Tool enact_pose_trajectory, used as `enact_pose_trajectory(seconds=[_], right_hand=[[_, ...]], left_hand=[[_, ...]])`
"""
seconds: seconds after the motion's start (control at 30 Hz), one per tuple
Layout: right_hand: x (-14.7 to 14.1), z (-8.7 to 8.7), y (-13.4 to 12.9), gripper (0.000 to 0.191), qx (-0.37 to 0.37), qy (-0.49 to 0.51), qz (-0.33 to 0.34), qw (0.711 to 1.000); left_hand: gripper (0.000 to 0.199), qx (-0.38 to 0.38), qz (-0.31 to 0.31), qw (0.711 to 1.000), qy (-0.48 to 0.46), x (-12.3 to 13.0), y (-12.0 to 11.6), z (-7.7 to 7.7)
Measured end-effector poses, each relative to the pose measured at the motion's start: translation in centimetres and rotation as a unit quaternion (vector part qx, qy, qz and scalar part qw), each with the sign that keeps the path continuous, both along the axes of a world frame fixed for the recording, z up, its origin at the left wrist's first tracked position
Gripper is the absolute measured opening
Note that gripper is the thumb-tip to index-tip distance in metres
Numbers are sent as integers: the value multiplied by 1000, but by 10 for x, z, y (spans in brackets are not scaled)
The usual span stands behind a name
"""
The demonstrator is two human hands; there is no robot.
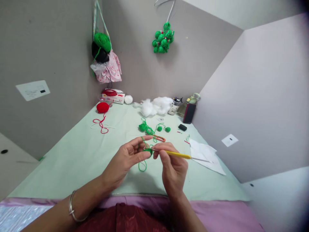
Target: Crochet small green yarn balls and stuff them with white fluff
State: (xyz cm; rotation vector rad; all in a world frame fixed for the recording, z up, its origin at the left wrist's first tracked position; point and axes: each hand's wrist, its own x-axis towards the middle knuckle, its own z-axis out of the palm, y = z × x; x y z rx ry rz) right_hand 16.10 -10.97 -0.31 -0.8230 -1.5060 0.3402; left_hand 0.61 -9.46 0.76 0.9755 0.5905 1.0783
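Note:
Between thumb and fingers, my left hand [129,154] pinches a small green crocheted piece [149,152], with green yarn running over the raised index finger. A loop of green yarn [142,166] hangs below the piece. My right hand [172,166] is closed on a crochet hook with a yellow handle [177,154]; its metal tip points left and meets the green piece. Just beyond my hands lie a tangle of green yarn [148,129] and an orange tool [159,138].
Two small green balls [159,128], white stuffing [156,106], a pen cup [175,106] and a phone [189,112] stand or lie farther back. Red yarn [102,107] is at the back left, white paper [205,154] at right. Walls enclose the table [79,154].

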Motion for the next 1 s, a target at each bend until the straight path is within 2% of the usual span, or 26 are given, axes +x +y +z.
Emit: enact_pose_trajectory(seconds=[0.07,0.13,0.17,0.2,0.27,0.33,0.4,0.5,0.6,0.7,0.77,0.83,0.87,0.93,1.0], right_hand=[[-1,-4,-3,26,79,-89,-55,991],[-1,-7,-5,34,164,-166,-101,967],[0,-8,-6,35,182,-181,-109,960],[2,-8,-6,34,177,-173,-104,963],[5,-5,-5,26,114,-89,-68,987],[8,-1,-2,20,32,23,-18,999],[10,1,2,18,-31,93,47,994],[7,2,8,16,-76,111,109,985],[7,9,14,16,-36,53,44,997],[20,22,31,14,41,-3,-61,997],[40,30,52,14,19,23,-109,994],[65,34,79,17,-16,116,-130,985],[79,36,92,19,-35,172,-129,976],[104,38,114,23,-88,251,-99,959],[124,40,124,25,-114,258,-71,957]], left_hand=[[50,-13,12,1000,-10,3,-1,-1],[50,-46,-14,998,-36,5,0,0],[49,-65,-36,996,-49,5,0,0],[47,-82,-56,993,-59,4,1,0],[41,-98,-74,990,-67,1,3,1],[35,-81,-55,994,-50,-3,5,1],[30,-37,-32,998,-26,-4,6,3],[19,27,-27,999,-8,-2,10,6],[30,47,-61,997,7,4,19,10],[36,34,-147,988,29,10,31,11],[37,14,-227,973,50,14,38,8],[39,2,-297,952,74,17,43,3],[35,-2,-313,946,81,18,47,1],[27,-17,-289,955,70,16,55,-1],[25,-38,-218,975,27,11,64,2]])
